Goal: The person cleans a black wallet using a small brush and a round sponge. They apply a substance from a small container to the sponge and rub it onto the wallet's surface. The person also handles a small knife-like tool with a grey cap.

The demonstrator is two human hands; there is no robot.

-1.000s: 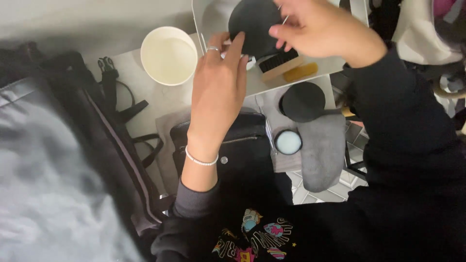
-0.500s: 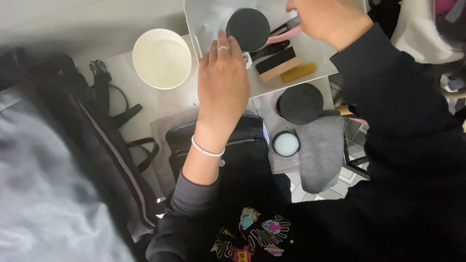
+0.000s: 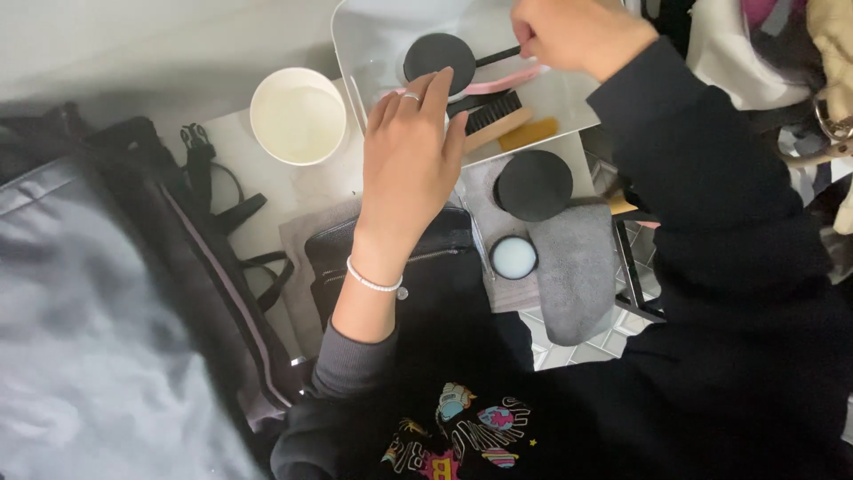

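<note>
Grey felt lies closest to us: a mitt-shaped cloth (image 3: 577, 276) at about five o'clock from our left hand (image 3: 410, 160), with a small open tin of pale cream (image 3: 514, 257) touching its left edge and a round black lid (image 3: 533, 184) just above that. Under our left wrist sits a black leather pouch (image 3: 391, 258) with a zip, on a grey mat.

Our left hand is spread flat, fingers loosely together, gripping nothing; its fingertips rest at the near rim of the clear plastic tray (image 3: 355, 53). At twelve o'clock from those fingertips, just beyond them in the tray, lies a round black dauber (image 3: 439, 59) whose thin handle runs toward two o'clock, straight into our right hand (image 3: 569, 31). That hand is curled closed around the handle's far end, so it has the tool.

A wooden-backed bristle brush (image 3: 498, 117) lies beside the left fingers at three o'clock. The white paper cup (image 3: 298, 116) stands apart at nine o'clock, outside the tray.
</note>
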